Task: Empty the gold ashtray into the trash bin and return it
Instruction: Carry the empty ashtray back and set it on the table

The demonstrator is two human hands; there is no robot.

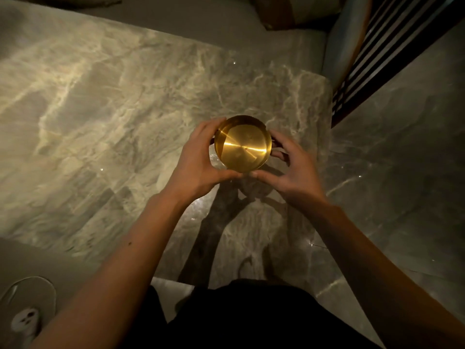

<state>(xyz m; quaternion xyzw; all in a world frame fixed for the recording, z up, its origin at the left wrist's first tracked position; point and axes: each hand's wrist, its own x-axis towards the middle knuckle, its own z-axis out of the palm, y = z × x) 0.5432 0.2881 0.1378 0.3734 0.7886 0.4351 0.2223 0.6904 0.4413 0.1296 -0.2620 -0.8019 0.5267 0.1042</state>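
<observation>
Two bare hands cup a round gold ashtray (242,144) between them above a marble tabletop (100,117). Left hand (198,157) grips its left rim, right hand (293,167) its right, thumbs nearly meeting beneath. Its bowl looks empty; no trash bin is visible.

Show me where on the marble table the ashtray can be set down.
The marble table is bare nearly everywhere: the wide stretch left of the left hand, and the patch between the gold ashtray and the far edge. The right hand sits near the right edge, so room is tighter there. Nothing else shows on the top.
</observation>
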